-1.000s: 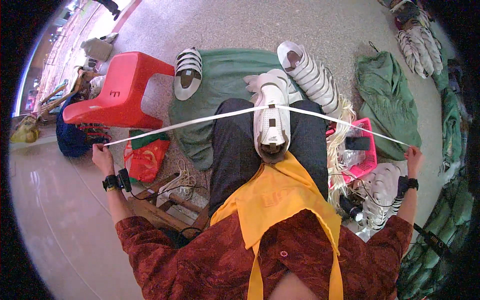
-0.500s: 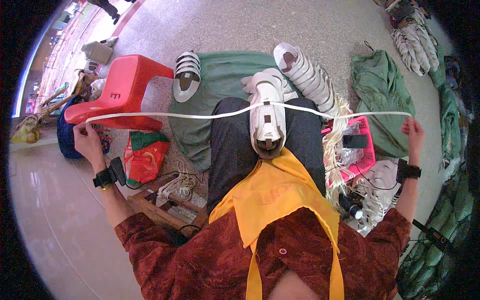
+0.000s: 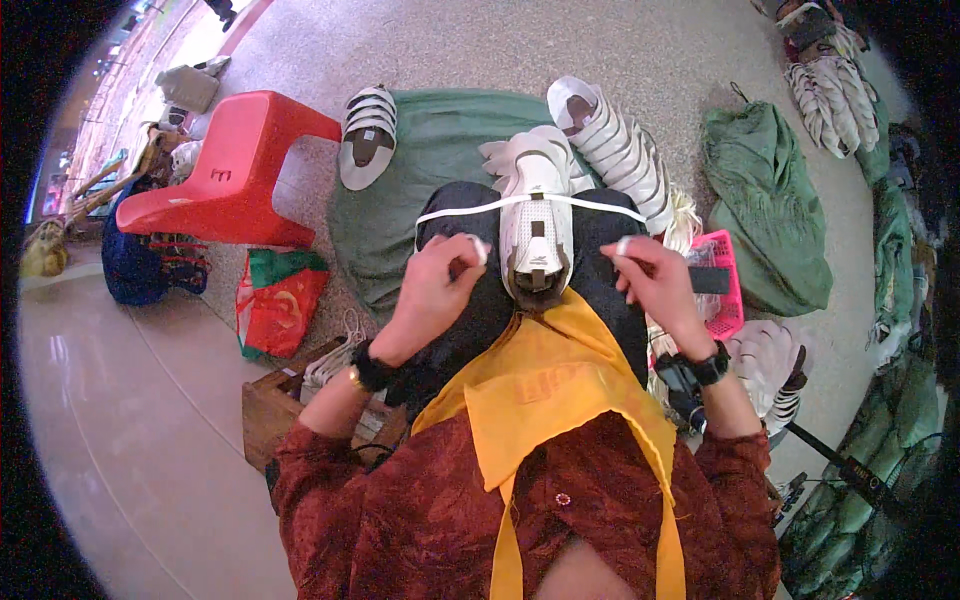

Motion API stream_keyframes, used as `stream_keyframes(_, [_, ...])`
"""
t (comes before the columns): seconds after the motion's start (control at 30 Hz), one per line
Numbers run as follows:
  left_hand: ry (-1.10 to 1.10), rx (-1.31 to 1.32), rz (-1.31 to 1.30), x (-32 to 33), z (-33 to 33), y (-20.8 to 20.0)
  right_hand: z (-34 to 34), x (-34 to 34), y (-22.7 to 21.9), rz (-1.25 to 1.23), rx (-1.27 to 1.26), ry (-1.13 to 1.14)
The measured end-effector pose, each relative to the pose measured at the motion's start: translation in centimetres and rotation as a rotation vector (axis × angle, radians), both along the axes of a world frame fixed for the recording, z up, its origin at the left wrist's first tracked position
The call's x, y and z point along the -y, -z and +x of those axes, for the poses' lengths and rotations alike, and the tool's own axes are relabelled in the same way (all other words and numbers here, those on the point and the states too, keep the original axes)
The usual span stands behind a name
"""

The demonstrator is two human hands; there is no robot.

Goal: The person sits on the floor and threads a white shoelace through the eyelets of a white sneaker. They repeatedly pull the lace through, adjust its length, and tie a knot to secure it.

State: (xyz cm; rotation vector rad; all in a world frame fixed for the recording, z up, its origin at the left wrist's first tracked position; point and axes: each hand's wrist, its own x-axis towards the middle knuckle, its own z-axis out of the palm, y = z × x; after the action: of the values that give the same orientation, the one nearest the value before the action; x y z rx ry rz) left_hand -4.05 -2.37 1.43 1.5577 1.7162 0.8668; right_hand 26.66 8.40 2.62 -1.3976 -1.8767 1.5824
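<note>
A white shoe upper (image 3: pixel 537 230) with dark lining sits upright on my lap between my thighs. A flat white shoelace (image 3: pixel 458 211) passes across its top and drapes over both knees; its ends drop out of sight. My left hand (image 3: pixel 440 290) is beside the upper's left side, fingers curled together, with something white at the fingertips. I cannot make out what it holds. My right hand (image 3: pixel 658 285) hovers over the right thigh, its fingers bent but apart, also with white on a fingertip. Neither hand touches the upper.
Stacked white uppers lie ahead on a green cloth (image 3: pixel 440 120), more in a row (image 3: pixel 625 150) to its right. A red chair (image 3: pixel 225 175) stands left, with a red-green bag (image 3: pixel 280 305) nearer. At right are a pink basket (image 3: pixel 735 285) and a green sack (image 3: pixel 765 210).
Both hands have come inward from far apart to either side of the upper. The shoelace, stretched wide between them before, now hangs over my knees.
</note>
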Motion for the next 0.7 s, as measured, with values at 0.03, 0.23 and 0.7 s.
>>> stream_keyframes(0.03, [0.003,-0.036,0.033,-0.9,0.6,-0.1,-1.3,-0.5,0.3,0.243,0.045,-0.058])
stream_keyframes(0.23, [-0.058,-0.112,0.236,-4.9,1.9,2.2,-6.3,-3.0,2.3,0.832,0.373,-0.186])
stream_keyframes(0.7, [-0.181,0.347,0.105,-7.5,1.8,4.1,-8.2,-5.6,4.1,0.139,-0.347,0.170])
